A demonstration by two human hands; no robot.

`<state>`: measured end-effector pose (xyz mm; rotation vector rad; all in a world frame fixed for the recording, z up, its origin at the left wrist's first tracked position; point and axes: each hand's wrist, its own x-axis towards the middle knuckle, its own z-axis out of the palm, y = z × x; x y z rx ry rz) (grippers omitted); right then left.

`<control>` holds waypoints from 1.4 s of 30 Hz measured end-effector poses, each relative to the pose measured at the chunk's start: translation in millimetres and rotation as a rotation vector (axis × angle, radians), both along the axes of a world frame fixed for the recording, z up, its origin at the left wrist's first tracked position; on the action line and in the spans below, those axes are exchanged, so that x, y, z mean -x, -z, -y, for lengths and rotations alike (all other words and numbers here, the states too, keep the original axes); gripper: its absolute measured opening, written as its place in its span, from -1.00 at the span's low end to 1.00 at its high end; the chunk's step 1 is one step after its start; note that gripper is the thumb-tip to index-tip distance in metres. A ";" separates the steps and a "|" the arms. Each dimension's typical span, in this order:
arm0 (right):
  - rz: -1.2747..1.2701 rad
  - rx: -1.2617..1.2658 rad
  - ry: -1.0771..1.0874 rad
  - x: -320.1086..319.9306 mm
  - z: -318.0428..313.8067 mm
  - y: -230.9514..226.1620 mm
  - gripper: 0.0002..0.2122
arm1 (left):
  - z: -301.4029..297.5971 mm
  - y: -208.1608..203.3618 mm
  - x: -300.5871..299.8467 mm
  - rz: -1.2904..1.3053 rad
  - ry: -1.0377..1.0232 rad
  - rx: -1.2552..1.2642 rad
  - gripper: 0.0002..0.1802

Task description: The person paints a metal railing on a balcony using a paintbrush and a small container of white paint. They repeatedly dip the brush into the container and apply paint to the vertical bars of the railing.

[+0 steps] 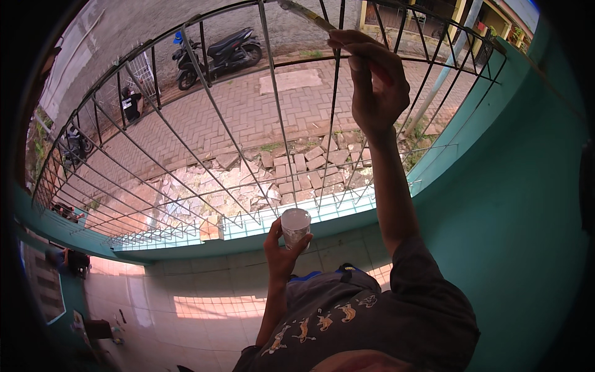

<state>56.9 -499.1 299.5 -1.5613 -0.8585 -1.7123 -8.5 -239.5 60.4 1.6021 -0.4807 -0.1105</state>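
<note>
My left hand (282, 253) is wrapped round a small clear cup (296, 218), held upright in front of my body below the ledge. Its contents look whitish; I cannot tell what they are. Raised high, my right hand (379, 84) pinches a slim paintbrush (310, 16) that points up and left. The brush's far end is at the top edge of the view, close to the upper bars of a black metal grille (279, 108). Whether its tip touches a bar I cannot tell.
A brick (211, 227) sits on the tiled ledge (176, 237). Beyond the grille lie loose pavers (304, 170), a paved lane (235, 115), a parked motorbike (220, 54) and a person in dark clothes (131, 105). A teal wall (496, 217) rises to my right.
</note>
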 end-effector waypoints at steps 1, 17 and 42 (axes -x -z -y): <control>-0.023 0.026 0.027 -3.1 1.0 -1.9 -0.81 | 0.3 -0.4 -0.1 0.006 0.005 -0.001 -0.30; 0.092 -0.022 0.236 3.0 13.0 -5.6 -0.83 | 0.3 -4.6 2.8 -0.013 0.002 0.020 -0.33; 0.000 0.069 0.283 24.8 22.5 -16.6 -0.85 | -1.6 -2.7 8.3 -0.022 0.006 0.027 -0.31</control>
